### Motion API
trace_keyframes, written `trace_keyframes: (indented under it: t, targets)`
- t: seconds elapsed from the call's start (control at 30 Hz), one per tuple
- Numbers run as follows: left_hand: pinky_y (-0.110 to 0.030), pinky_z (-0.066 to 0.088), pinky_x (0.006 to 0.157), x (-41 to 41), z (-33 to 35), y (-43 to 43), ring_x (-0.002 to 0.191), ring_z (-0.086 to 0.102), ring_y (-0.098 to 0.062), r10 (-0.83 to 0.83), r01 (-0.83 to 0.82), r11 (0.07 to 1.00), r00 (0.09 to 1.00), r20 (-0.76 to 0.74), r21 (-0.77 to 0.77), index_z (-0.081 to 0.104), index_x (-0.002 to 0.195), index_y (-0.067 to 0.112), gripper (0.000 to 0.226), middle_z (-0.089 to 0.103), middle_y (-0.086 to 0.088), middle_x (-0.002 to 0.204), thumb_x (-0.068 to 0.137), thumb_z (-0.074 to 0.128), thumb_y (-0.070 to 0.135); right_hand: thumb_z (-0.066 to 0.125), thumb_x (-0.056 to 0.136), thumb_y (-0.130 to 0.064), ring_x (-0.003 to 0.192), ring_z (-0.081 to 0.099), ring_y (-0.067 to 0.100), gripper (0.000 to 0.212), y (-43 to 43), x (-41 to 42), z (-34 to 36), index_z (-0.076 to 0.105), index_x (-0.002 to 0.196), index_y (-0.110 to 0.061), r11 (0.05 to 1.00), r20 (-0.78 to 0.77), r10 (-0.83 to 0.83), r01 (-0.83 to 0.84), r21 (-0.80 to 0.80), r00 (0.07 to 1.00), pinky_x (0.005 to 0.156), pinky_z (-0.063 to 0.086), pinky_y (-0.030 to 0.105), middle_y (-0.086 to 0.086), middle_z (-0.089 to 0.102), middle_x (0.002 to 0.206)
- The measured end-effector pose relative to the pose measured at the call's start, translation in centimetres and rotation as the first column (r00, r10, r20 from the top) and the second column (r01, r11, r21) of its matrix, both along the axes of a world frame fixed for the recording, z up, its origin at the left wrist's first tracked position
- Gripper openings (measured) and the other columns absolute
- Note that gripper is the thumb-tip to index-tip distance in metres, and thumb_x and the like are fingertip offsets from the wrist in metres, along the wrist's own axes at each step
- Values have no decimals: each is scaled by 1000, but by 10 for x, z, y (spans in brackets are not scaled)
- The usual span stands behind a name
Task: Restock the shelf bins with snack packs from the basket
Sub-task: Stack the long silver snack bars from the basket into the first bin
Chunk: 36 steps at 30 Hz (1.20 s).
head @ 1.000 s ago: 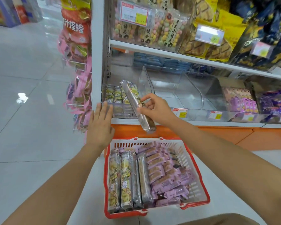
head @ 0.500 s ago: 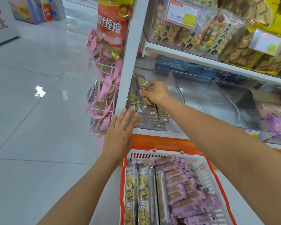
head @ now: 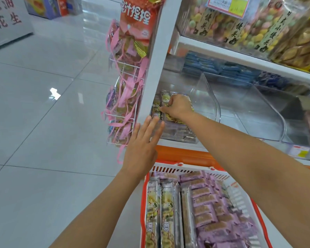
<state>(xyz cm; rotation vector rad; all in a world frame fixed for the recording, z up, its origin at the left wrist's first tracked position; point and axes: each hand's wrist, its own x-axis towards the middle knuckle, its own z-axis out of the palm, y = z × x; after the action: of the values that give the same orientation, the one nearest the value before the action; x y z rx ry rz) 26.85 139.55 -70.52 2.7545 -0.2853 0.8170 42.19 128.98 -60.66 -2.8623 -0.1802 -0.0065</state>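
Fingers (head: 166,109) of the right hand (head: 178,108) curl onto a long snack pack (head: 168,99) lying in the leftmost clear bin (head: 206,97), at twelve o'clock from the basket (head: 186,170). The left hand (head: 141,149) is flat at the bin's front, fingers straight, holding nothing.

pink-ribboned hanging packets (head: 127,97) beside glossy tiled floor (head: 43,122)
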Motion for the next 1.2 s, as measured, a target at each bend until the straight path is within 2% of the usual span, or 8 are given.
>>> trace_keyframes:
  t: [0.1, 0.23, 0.43, 0.67, 0.8, 0.97, 1.1, 1.2]
  targets:
    - [-48, 16, 120, -1, 1, -2, 150, 19, -30, 16, -16, 1000, 1000, -16, -5, 30, 155, 15, 94, 27, -10, 161, 70, 68, -3, 75, 80, -44, 66, 55, 20, 46, 0, -2, 1, 47, 60, -14, 1000, -52, 0, -1, -27, 999, 54, 36, 28, 1, 50, 58]
    - [-47, 16, 120, -3, 4, -3, 150, 19, -30, 17, -18, 1000, 999, -30, -17, 29, 155, 14, 95, 27, -10, 161, 70, 68, -4, 71, 85, -41, 69, 59, 24, 44, -6, -7, 4, 48, 61, -12, 999, -102, 5, -8, -35, 995, 65, 48, 30, 3, 52, 58]
    - [-48, 18, 119, -6, 8, -6, 150, 20, -31, 18, -21, 999, 996, -83, -36, 29, 155, 15, 96, 26, -10, 161, 70, 70, -4, 60, 93, -40, 92, 67, 27, 41, -19, -19, 13, 72, 104, -3, 996, -183, 85, -88, -7, 979, 85, 54, 37, 15, 72, 98]
    - [-47, 13, 119, -13, 14, -12, 151, 15, -32, 27, -38, 997, 985, -169, -60, 25, 156, 13, 96, 18, -11, 163, 72, 67, -2, 59, 94, -19, 75, 59, 11, 18, -40, -62, 19, 69, 106, -12, 940, 112, 154, -180, 290, 982, 59, 39, 14, 1, 66, 85]
    - [-47, 7, 119, -23, 12, -23, 152, 9, -33, 51, -64, 996, 977, -205, -57, 22, 156, 10, 92, 8, -13, 165, 77, 70, 4, 58, 94, -15, 66, 51, -1, 13, -55, -101, 20, 70, 100, -14, 850, 235, 175, -267, 453, 956, 62, 38, 12, -8, 62, 76]
    - [-55, 26, 116, -54, -30, -34, 149, 17, -39, 34, -59, 996, 951, -308, -72, 29, 153, 6, 93, 19, -21, 161, 74, 77, 11, 56, 96, -16, 57, 47, 3, 11, -84, -148, -12, 65, 93, -10, 824, 187, 150, -227, 518, 971, 56, 39, 19, -6, 55, 65]
    - [-49, 11, 122, -82, -68, -43, 152, -7, -30, 34, -31, 999, 763, -646, 16, 4, 159, 17, 74, -3, -13, 165, 100, 48, 29, 58, 95, -18, 63, 51, -2, 14, -103, -178, -73, 62, 107, -12, 887, -75, 93, -48, 459, 993, 65, 44, 21, -15, 54, 72]
    - [-47, 14, 121, -100, -94, -44, 152, 0, -30, 24, -24, 1000, 602, -798, 12, -11, 157, 22, 71, -12, -8, 165, 104, 36, 31, 55, 95, -19, 57, 48, 6, 19, -110, -201, -122, 55, 112, -12, 940, -260, 65, 29, 341, 963, 62, 45, 30, -7, 54, 68]
